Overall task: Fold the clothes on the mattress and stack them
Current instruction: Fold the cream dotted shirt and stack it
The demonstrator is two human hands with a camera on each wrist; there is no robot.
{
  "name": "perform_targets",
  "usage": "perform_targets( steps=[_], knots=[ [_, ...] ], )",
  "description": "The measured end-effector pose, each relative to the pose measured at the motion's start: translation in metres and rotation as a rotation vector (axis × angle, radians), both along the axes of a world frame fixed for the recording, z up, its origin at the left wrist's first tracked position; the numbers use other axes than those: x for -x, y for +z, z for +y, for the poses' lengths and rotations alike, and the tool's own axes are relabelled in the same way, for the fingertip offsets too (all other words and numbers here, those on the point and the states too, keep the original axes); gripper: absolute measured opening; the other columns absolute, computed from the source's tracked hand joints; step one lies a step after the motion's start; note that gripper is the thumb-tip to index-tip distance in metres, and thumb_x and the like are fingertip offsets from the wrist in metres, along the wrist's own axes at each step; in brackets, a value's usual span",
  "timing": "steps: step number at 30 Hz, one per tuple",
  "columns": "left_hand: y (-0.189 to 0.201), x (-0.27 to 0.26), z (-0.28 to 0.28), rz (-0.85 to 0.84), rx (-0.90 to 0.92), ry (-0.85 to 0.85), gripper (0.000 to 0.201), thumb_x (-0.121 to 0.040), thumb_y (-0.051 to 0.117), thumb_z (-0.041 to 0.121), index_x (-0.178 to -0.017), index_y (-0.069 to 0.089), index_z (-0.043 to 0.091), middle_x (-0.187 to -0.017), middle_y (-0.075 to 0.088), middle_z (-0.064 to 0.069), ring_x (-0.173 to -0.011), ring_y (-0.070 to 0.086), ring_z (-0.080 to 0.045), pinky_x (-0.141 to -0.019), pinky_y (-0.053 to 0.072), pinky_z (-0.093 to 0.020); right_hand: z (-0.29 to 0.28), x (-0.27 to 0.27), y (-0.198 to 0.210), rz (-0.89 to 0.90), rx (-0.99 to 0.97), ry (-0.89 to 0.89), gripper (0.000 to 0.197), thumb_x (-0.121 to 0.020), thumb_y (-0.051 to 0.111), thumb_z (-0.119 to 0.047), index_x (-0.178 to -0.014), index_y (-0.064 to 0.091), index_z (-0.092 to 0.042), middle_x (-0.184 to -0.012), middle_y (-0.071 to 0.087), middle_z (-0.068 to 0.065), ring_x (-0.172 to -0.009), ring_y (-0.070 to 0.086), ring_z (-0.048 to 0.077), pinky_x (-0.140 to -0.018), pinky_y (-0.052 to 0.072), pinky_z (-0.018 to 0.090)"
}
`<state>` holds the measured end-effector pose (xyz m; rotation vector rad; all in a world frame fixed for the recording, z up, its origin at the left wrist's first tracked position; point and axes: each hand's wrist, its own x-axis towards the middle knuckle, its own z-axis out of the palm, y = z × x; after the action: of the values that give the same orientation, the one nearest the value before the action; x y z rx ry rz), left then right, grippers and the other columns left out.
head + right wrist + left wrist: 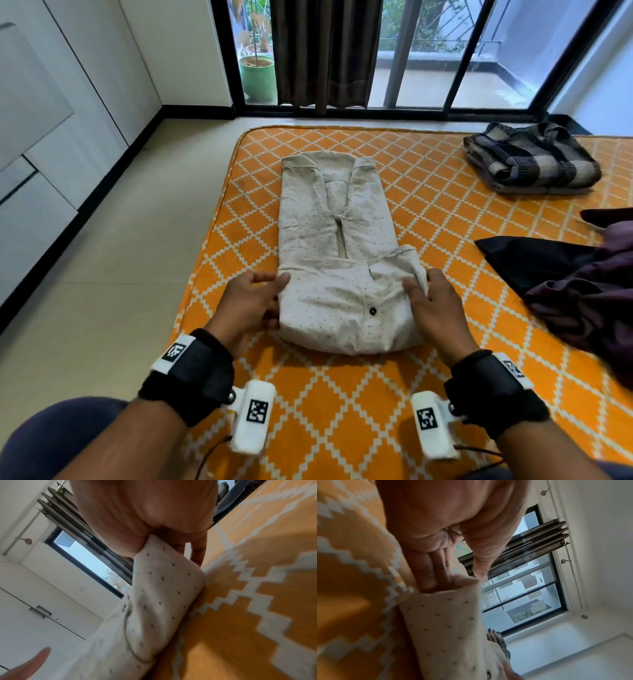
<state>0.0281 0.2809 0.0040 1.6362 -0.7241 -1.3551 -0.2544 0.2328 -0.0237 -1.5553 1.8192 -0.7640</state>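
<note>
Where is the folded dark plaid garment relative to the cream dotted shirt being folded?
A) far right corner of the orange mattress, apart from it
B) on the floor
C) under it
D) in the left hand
A: the folded dark plaid garment lies on the orange patterned mattress at its far right, well apart from the cream dotted shirt that both hands hold.

Hands: two, the left hand [251,301] and the right hand [433,301]
Dotted cream shirt [337,253]: one, between both hands
Folded checked garments [531,159]: one stack, far beyond the right hand; count within it unclear
Dark loose clothes [575,284]: one heap, right of the right hand
Mattress [342,411]: one
Green plant pot [258,80]: one, far beyond the left hand
</note>
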Motion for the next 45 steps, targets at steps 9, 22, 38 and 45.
perform_targets(
  steps=[9,22,38,45],
  knots=[
    [-0.006,-0.018,0.033,-0.236,0.068,-0.568,0.077,-0.084,0.083,0.006,-0.148,0.047,0.028,-0.130,0.071,0.011,-0.119,0.067,-0.008,-0.105,0.054,-0.038,0.008,0.038,0.037,-0.074,-0.438,0.681,0.098,-0.065,0.099,-0.038,-0.144,0.042,-0.049,-0.135,0.059,-0.034,-0.125,0.055,-0.012,-0.106,0.046,0.018],
    [-0.026,-0.004,0.022,-0.441,0.185,-0.428,0.048,-0.100,0.059,0.003,-0.139,0.054,0.031,-0.118,0.073,0.012,-0.104,0.070,0.001,-0.083,0.059,-0.020,-0.008,0.050,0.013,-0.037,-0.569,0.572,0.042,-0.084,0.085,-0.014,-0.122,0.070,-0.022,-0.120,0.076,-0.007,-0.112,0.072,0.013,-0.103,0.056,0.043],
    [-0.015,-0.004,0.012,-0.874,0.151,-0.233,0.067,-0.083,0.080,0.015,-0.139,0.047,0.029,-0.086,0.064,0.008,-0.077,0.063,-0.012,-0.064,0.049,-0.031,-0.002,0.022,0.014,-0.297,-0.244,0.124,0.029,-0.079,0.089,-0.013,-0.101,0.071,-0.008,-0.088,0.079,0.006,-0.081,0.076,0.026,-0.054,0.056,0.027],
    [-0.007,0.009,0.024,-1.243,0.198,-0.345,0.082,-0.087,0.075,0.038,-0.155,0.032,0.022,-0.139,0.052,-0.005,-0.121,0.055,-0.029,-0.096,0.050,-0.042,0.006,0.011,0.019,0.348,0.067,0.119,0.068,-0.064,0.094,-0.046,-0.119,0.057,-0.032,-0.099,0.064,-0.009,-0.091,0.063,0.017,-0.073,0.055,0.040]
  ],
)
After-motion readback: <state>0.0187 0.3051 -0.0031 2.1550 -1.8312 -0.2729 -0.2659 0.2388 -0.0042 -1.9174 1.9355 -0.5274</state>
